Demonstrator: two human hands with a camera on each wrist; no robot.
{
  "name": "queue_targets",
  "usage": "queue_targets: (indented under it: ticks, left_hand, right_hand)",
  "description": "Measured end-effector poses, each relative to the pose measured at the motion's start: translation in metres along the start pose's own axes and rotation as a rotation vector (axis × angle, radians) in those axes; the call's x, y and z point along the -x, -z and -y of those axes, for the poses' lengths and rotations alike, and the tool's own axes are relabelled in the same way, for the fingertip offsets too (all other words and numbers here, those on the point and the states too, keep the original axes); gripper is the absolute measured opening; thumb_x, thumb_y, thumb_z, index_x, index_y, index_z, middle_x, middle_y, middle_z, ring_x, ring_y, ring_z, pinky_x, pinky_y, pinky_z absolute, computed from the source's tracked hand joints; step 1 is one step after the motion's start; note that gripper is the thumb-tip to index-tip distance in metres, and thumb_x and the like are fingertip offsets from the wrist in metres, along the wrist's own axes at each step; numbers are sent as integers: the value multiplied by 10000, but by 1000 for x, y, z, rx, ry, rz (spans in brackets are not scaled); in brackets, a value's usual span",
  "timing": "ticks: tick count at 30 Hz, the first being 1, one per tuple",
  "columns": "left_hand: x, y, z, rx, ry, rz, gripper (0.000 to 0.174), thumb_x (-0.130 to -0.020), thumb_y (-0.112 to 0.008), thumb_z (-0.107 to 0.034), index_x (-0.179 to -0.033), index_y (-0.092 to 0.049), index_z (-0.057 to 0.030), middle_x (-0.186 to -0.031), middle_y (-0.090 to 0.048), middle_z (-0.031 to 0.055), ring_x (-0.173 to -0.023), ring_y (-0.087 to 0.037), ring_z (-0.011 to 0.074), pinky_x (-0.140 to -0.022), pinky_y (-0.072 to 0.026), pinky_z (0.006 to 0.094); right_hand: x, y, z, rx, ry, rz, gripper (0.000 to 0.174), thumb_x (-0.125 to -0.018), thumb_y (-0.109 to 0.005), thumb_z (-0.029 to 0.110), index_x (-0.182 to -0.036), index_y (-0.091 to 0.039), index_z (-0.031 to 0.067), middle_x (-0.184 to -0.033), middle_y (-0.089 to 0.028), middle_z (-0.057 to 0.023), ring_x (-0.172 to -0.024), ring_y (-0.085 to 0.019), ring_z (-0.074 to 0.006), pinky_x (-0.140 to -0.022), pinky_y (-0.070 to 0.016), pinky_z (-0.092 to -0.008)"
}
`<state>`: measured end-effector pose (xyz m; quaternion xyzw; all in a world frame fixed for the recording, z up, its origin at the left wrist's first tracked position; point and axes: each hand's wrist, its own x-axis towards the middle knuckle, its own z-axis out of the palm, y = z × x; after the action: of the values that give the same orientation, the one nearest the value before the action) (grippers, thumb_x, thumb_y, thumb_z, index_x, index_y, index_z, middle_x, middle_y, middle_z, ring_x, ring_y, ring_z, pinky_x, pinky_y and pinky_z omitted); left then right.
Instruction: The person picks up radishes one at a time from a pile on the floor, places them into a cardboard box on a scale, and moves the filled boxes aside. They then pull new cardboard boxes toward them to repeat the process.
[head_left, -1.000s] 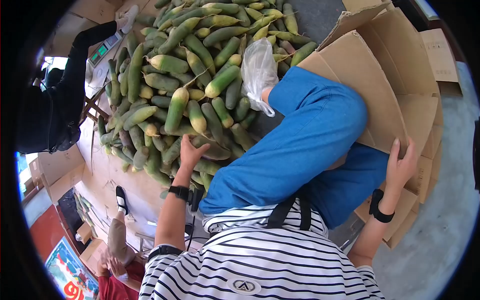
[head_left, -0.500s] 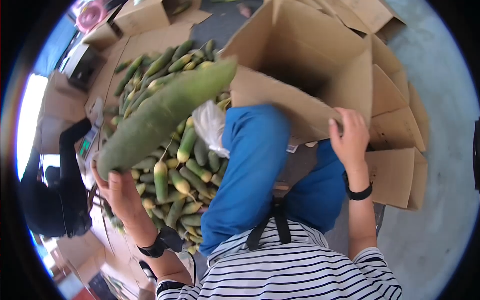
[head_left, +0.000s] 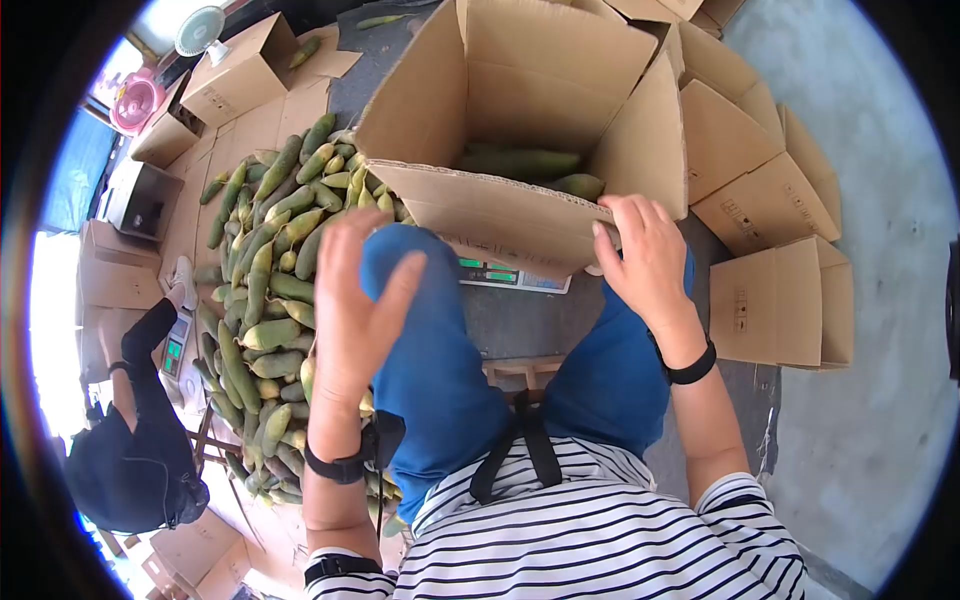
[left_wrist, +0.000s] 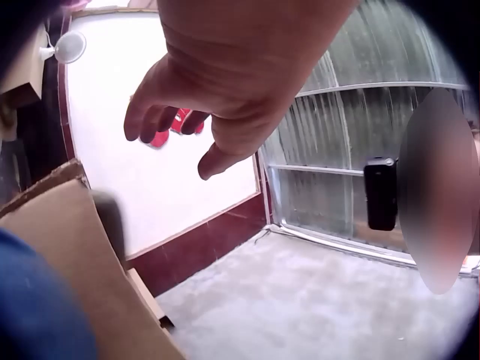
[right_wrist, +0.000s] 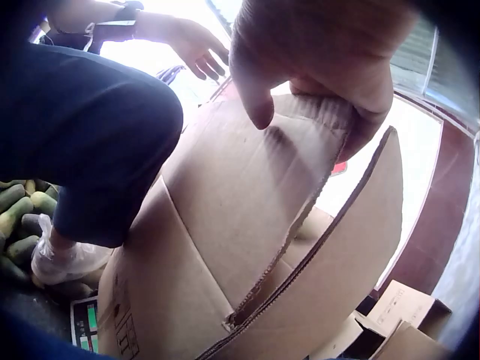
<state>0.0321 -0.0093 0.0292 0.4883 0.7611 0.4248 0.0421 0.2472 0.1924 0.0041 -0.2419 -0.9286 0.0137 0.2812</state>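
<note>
My left hand (head_left: 355, 300), slightly blurred, is raised over my left knee beside the box with its fingers spread and nothing in them. In the left wrist view the same hand (left_wrist: 232, 90) hangs with loose fingers. My right hand (head_left: 645, 260) grips the near flap of an open cardboard box (head_left: 500, 212). Seen from the right wrist, the thumb (right_wrist: 260, 109) lies on one side of that flap and the other fingers on its far side. Inside the box lie a few long green radishes (head_left: 525, 163), partly hidden by the flap.
A large pile of green radishes (head_left: 265, 330) spreads to the left. Below the box a scale (head_left: 500, 273) shows green displays. More cardboard boxes (head_left: 770, 305) stand at the right. Another person (head_left: 140, 460) in dark clothes is at the far left, near a second scale (head_left: 176, 345).
My left hand went from the pile to carrying a large green radish, and now is empty beside the box. My right hand stayed on the flap. The head view turned towards the box.
</note>
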Motion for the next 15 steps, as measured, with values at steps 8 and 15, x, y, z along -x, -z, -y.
queue_targets:
  ticks: [8, 15]
  left_hand:
    - [31, -7, 18, -660, -78, 96, 593, -775, -703, -283, -1298, -505, -84, -1375, -437, 161, -1295, -368, 349, -1076, -277, 460]
    - [41, 3, 34, -660, -89, 32, 589, -764, -713, -322, -1269, -528, -83, -1351, -462, 146, -1264, -398, 343, -1058, -290, 459]
  right_hand:
    - [5, -2, -8, 7, 28, 29, 238, -793, -665, 182, -986, -588, 67, -879, -588, -72, -798, -565, -269, -701, -477, -370]
    - [13, 22, -18, -91, 67, -275, 366, -821, -648, 174, -1170, -575, 92, -1135, -589, -122, -1036, -572, -303, -877, -476, -390]
